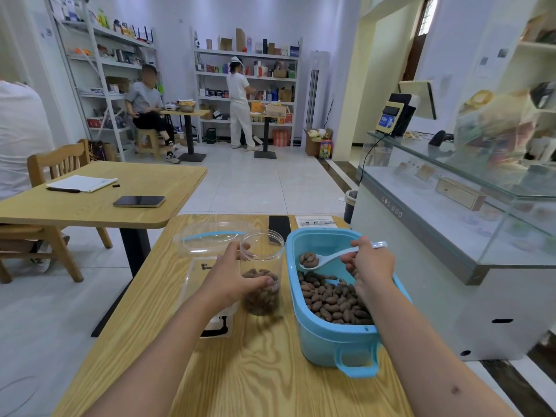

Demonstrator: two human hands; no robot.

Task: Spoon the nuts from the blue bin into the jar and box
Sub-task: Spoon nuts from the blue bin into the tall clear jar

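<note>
Now left hand (pixel 231 278) fingers wrap the jar (pixel 262 273); right hand (pixel 371 261) fingers pinch the loaded spoon (pixel 326 260).

Tiled floor (pixel 255 182), white shelves (pixel 245 85)

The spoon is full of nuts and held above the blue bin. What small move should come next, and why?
Probably carry the spoon leftward over the open jar and tip it in. The right hand holds it loaded above the blue bin, the left hand steadies the jar, and the jar is only partly filled.
</note>
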